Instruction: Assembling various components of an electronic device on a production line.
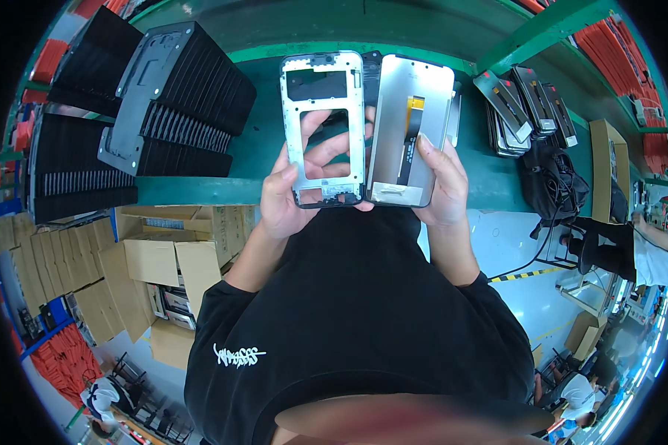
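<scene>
My left hand [278, 196] grips a phone frame [293, 141], a pale metal plate with a dark rim and two large openings. Its fingers show through the lower opening. Close beside it, my right hand [445, 182] holds a phone screen [390, 126], its silvery back turned up and a dark flex cable with a gold end [413, 137] running down it. The right thumb lies on the screen's back near the cable; the other fingers are mostly behind it. Both pieces are upright, side by side, above the green bench [256, 104].
Tall stacks of black trays [185, 89] stand at the left of the bench. Several phone screens [508, 111] are piled at the right, next to a black bag-like bundle [553, 182]. An open cardboard box [152, 259] is at lower left. A green shelf post [542, 33] slants at upper right.
</scene>
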Action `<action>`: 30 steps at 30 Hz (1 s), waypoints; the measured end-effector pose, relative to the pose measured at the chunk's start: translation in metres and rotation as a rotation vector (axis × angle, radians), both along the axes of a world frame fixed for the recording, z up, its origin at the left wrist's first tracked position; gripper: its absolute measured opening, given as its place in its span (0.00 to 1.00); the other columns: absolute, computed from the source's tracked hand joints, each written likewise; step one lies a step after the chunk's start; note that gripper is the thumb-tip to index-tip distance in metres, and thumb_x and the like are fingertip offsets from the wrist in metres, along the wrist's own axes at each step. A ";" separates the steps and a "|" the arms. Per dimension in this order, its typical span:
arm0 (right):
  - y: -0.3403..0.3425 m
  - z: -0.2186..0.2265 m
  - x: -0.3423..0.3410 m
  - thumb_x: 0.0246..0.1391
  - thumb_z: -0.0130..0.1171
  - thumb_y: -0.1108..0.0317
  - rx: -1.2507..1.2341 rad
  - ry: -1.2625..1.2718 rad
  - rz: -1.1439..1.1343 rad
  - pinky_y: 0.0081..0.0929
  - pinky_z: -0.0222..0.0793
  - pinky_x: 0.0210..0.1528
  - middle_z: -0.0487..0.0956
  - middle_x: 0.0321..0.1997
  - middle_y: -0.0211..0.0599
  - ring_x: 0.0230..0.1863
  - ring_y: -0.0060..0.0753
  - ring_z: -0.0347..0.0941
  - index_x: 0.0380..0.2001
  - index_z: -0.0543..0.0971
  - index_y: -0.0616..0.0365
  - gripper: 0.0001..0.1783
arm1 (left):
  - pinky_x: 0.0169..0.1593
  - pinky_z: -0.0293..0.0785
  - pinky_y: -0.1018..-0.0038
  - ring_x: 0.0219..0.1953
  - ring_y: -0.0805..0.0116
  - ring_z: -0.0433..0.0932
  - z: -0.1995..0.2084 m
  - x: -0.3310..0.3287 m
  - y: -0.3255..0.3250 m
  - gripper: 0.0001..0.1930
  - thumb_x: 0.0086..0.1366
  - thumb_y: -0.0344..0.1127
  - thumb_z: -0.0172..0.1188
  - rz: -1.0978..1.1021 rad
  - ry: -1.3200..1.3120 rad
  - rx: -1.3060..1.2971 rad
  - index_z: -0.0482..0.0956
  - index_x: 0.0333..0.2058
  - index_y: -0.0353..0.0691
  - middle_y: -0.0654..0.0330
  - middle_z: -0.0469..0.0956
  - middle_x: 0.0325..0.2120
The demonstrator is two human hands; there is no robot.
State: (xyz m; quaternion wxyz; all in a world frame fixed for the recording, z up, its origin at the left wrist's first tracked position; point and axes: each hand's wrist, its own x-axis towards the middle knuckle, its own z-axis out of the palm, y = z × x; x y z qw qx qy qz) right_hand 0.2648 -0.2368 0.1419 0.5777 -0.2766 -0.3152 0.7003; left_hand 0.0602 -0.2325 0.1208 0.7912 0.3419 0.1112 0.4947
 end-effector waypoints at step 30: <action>0.000 -0.006 -0.001 0.70 0.39 0.62 -0.089 0.033 -0.031 0.44 0.81 0.52 0.73 0.63 0.57 0.52 0.48 0.80 0.68 0.60 0.66 0.28 | 0.46 0.84 0.46 0.58 0.37 0.75 -0.001 0.000 0.000 0.41 0.71 0.53 0.45 0.018 -0.001 0.018 0.38 0.74 0.44 0.31 0.56 0.68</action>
